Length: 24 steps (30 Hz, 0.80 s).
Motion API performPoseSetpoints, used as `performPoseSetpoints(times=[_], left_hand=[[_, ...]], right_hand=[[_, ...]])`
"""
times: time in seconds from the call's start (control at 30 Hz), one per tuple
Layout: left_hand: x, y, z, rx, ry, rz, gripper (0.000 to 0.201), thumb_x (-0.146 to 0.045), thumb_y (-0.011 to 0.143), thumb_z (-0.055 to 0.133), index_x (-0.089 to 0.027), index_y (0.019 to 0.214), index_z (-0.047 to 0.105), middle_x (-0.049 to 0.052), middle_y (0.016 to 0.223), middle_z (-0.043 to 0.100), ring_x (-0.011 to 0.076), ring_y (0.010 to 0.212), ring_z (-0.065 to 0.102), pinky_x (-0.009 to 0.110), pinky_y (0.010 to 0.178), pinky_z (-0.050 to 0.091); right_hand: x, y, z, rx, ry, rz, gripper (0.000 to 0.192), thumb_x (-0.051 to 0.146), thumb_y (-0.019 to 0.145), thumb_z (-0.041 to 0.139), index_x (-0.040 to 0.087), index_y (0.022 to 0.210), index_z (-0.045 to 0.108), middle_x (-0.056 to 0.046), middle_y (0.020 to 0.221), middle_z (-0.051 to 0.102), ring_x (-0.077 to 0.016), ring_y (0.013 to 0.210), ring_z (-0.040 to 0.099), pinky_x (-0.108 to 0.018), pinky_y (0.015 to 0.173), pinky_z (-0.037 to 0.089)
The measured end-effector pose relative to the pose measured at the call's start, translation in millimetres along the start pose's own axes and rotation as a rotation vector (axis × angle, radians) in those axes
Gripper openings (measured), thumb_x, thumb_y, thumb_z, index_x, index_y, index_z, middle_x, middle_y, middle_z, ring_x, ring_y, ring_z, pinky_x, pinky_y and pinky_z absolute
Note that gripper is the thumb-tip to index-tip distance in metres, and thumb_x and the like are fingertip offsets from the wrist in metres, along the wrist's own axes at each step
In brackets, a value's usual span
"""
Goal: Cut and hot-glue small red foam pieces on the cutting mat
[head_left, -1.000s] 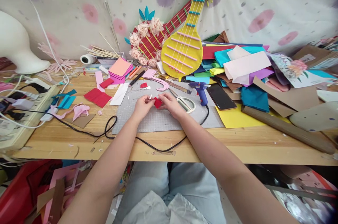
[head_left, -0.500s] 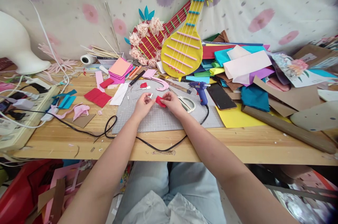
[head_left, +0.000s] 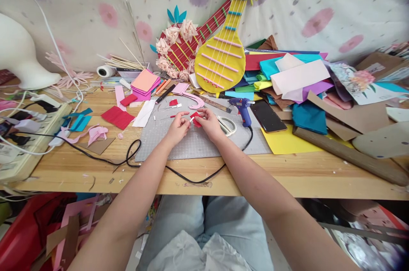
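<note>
Above the grey cutting mat (head_left: 153,145), my right hand (head_left: 209,125) pinches a small red paper piece (head_left: 197,123) between thumb and fingers. My left hand (head_left: 178,128) is closed on a short white stick (head_left: 191,120), whose tip meets the red piece. A thin red strip (head_left: 173,116) shows just beyond my left fingers. Past both hands lie a small red scrap (head_left: 173,102) and a curved pink paper strip (head_left: 195,102). Pale-handled scissors (head_left: 234,126) rest right of my right hand, their blades partly hidden. A blue glue gun (head_left: 244,113) sits further right.
A black cord (head_left: 191,181) loops along the table front. To the right are a phone (head_left: 268,115) and heaped coloured paper (head_left: 300,77). A yellow paper lute (head_left: 220,66) leans at the back; a power strip (head_left: 28,147) stands left.
The white stick in my left hand has swung over to the red piece. The red piece has turned and lifted slightly in my right fingers.
</note>
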<state>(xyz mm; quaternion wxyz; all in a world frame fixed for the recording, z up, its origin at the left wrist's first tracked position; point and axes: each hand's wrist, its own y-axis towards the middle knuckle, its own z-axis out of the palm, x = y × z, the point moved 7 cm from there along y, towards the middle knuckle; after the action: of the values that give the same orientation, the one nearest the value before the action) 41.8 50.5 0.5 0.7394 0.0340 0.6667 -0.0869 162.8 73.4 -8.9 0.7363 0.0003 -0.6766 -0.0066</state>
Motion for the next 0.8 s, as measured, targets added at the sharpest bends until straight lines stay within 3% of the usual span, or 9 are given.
performPoseSetpoints(times=[0.33,0.6,0.8], left_hand=[[8.0,6.4,-11.5,-0.030,0.102,0.065,0.016,-0.022,0.073,0.057,-0.017,0.087,0.050,-0.006,0.056,0.048,0.0039,0.040,0.036,0.017,0.038,0.022],[6.9,8.8,-19.0,-0.040,0.269,0.173,0.010,-0.026,0.076,0.054,-0.018,0.082,0.052,-0.005,0.058,0.049,0.0044,0.041,0.037,0.019,0.042,0.029],[3.1,7.3,-22.3,-0.082,0.383,0.220,0.009,-0.025,0.075,0.055,-0.018,0.081,0.056,-0.003,0.062,0.053,0.0083,0.053,0.046,0.021,0.052,0.036]], right_hand=[[0.6,-4.0,16.2,0.212,0.061,0.042,0.018,0.031,0.063,0.059,0.017,0.074,0.058,0.003,0.064,0.057,-0.0084,0.057,0.049,-0.023,0.057,0.040],[2.1,-7.9,16.3,0.257,-0.017,0.069,0.021,0.036,0.064,0.059,0.017,0.072,0.057,0.004,0.062,0.055,-0.0078,0.054,0.046,-0.022,0.052,0.037],[1.4,-7.8,18.8,0.259,-0.090,0.021,0.021,0.038,0.067,0.058,0.018,0.071,0.052,0.004,0.060,0.053,-0.0090,0.052,0.046,-0.023,0.051,0.036]])
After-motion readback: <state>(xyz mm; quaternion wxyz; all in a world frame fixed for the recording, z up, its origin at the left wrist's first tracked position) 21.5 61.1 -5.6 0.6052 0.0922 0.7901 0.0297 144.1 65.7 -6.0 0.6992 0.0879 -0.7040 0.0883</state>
